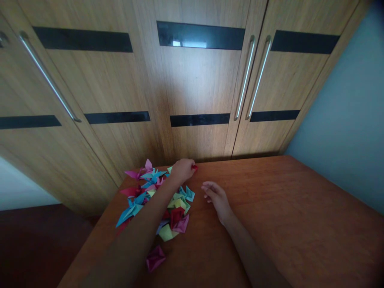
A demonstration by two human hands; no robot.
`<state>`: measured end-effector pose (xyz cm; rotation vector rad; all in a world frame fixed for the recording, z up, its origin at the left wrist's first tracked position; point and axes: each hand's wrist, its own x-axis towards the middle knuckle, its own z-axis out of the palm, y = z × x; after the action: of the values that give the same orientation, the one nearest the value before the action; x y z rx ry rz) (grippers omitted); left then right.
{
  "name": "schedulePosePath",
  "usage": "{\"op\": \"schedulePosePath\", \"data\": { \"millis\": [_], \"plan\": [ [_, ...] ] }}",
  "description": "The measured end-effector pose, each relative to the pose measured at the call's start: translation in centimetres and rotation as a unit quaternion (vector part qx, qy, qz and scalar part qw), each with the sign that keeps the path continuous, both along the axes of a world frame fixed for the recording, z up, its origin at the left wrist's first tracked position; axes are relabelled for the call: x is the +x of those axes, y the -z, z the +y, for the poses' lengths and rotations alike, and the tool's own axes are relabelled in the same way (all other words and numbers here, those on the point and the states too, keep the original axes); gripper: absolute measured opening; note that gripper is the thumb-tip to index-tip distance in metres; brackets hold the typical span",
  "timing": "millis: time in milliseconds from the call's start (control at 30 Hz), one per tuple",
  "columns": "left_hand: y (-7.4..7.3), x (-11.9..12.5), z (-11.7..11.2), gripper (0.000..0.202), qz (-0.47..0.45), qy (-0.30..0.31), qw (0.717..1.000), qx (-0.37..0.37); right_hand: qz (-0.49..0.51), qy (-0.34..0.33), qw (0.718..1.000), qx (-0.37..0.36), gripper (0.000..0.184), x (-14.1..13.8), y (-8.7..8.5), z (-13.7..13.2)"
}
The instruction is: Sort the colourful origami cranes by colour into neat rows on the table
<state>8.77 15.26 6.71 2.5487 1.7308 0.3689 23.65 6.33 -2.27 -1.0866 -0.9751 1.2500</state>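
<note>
The left hand [182,170], just above frame centre, grips a red paper piece [195,168] at the far edge of the pile of folded paper figures [179,205]. The right hand [216,197] rests open on the worktop [285,208]. Many figures seem finished.

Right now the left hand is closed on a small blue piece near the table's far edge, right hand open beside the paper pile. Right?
No: the small piece in the left hand is red, not blue, as the head view shows. The rest holds: right hand open on the table beside the paper pile.
</note>
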Motion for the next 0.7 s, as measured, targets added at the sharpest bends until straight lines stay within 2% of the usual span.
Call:
{"op": "schedulePosePath", "data": {
  "millis": [100, 167, 233, 367, 500, 700],
  "plan": [
    [-1.6, -1.3, -3.6, 0.025, -0.013, 0.043, 0.999, 0.012, 0.017, -0.023, 1.000, -0.008, 0.027, 0.1, -0.2, -0.2],
    [-1.9, -2.6, -6.6, 0.025, -0.036, 0.065, 0.997, 0.023, 0.018, -0.037, 0.999, -0.012, 0.026, 0.1, -0.3, -0.3],
    [-1.8, -4.1, -9.6, 0.022, -0.054, 0.086, 0.995, 0.013, 0.011, -0.047, 0.999, -0.012, 0.024, 0.1, -0.4, -0.4],
    [-0.6, -6.7, -14.6, 0.021, -0.066, 0.064, 0.995, -0.026, -0.009, -0.056, 0.998, -0.003, 0.022, 0.0, -0.7, -0.6],
    [0.7, -8.1, -17.3, 0.021, -0.043, 0.039, 0.996, -0.062, -0.026, -0.062, 0.998, -0.002, 0.021, -0.1, -0.7, -0.8],
    [2.2, -7.7, -18.7, 0.022, 0.015, 0.062, 0.996, -0.058, -0.026, -0.063, 0.998, -0.001, 0.019, -0.1, -0.4, -0.8]
  ]
}}
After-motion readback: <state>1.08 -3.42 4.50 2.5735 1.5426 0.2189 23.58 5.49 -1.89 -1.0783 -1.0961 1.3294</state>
